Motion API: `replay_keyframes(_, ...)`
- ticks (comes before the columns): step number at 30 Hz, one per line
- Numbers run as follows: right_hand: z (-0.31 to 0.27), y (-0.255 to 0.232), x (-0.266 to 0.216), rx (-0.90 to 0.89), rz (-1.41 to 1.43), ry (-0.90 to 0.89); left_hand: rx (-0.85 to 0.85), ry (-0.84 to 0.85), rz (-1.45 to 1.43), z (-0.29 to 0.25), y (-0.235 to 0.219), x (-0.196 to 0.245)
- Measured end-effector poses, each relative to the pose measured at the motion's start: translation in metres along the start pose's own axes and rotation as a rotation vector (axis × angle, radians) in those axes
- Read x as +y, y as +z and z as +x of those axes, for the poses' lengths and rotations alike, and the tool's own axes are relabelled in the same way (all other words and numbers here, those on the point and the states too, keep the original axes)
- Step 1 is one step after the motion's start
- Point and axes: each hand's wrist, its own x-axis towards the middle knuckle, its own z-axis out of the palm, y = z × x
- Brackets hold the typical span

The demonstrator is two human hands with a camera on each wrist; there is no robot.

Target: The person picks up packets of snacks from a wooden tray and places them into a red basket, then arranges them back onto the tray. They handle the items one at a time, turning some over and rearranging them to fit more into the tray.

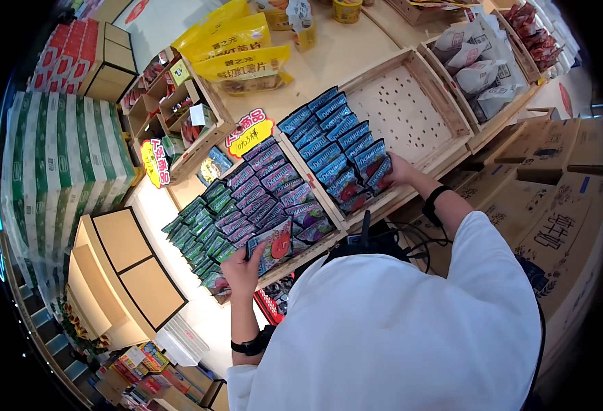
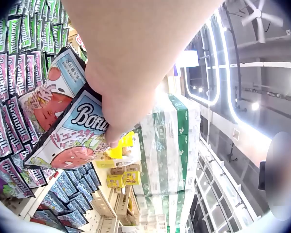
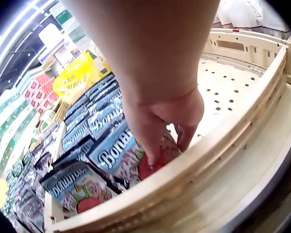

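My left hand [image 1: 242, 272] pinches two blue-topped candy packets [image 2: 70, 148] with red fruit pictures, thumb over the front one's edge. They are held over the near side of the crate section with purple-pink packets [image 1: 268, 179] and green packets [image 1: 199, 233]. My right hand [image 1: 401, 171] reaches down into the neighbouring crate, at the near right end of the rows of blue packets [image 1: 322, 130]. There its fingers grip the edge of a blue packet [image 3: 121, 153] that leans among the others; the fingertips are partly hidden. Another blue packet [image 3: 80, 187] stands in front.
The pale crate's perforated floor [image 1: 404, 103] shows right of the blue rows, and its front rim [image 3: 199, 165] runs below my right hand. Yellow bags [image 1: 243, 65] and price signs [image 1: 250, 133] stand behind. Stacked cartons [image 1: 555, 226] are at the right.
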Motion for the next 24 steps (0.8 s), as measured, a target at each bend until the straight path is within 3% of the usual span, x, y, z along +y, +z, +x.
replay_keyframes(1,0.000,0.010,0.020,-0.032,-0.093,0.112,0.005,-0.007,-0.002,-0.001,0.000,-0.001)
replay_keyframes(2,0.002,0.018,0.031,-0.039,-0.099,0.109,-0.005,-0.003,0.005,-0.001,-0.001,-0.001)
replay_keyframes(4,0.004,0.027,0.042,0.004,0.147,0.054,-0.011,-0.009,0.011,-0.003,-0.002,0.003)
replay_keyframes(5,0.003,0.025,0.031,-0.003,0.142,0.053,-0.023,-0.016,0.009,-0.003,-0.004,0.008)
replay_keyframes(7,-0.001,0.015,-0.021,0.048,0.417,0.343,-0.058,-0.008,0.039,-0.001,-0.007,0.014)
replay_keyframes(10,0.017,0.035,0.023,0.031,0.320,0.259,-0.047,0.015,0.062,0.000,-0.005,0.011)
replay_keyframes(14,0.013,0.024,0.004,-0.013,0.328,0.309,-0.061,0.019,0.075,0.001,0.000,0.012)
replay_keyframes(16,0.015,0.013,-0.014,0.077,-0.038,0.315,-0.048,0.031,0.077,0.001,0.000,0.012)
replay_keyframes(17,0.014,0.010,-0.026,0.070,-0.045,0.312,-0.042,0.052,0.085,0.001,-0.001,0.013)
replay_keyframes(19,0.011,0.011,-0.057,0.616,-0.364,-0.069,-0.028,0.101,0.072,0.003,-0.003,0.018)
replay_keyframes(20,0.011,0.009,-0.072,0.609,-0.367,-0.072,-0.027,0.093,0.070,0.002,-0.001,0.018)
replay_keyframes(22,0.015,0.009,-0.103,0.477,-0.276,-0.298,-0.064,0.111,0.059,0.001,0.002,0.014)
replay_keyframes(23,0.013,0.014,-0.118,0.346,-0.247,-0.294,-0.093,0.112,0.065,0.002,0.006,0.011)
replay_keyframes(24,0.011,0.019,-0.134,0.338,-0.246,-0.296,-0.092,0.104,0.066,0.004,0.006,0.014)
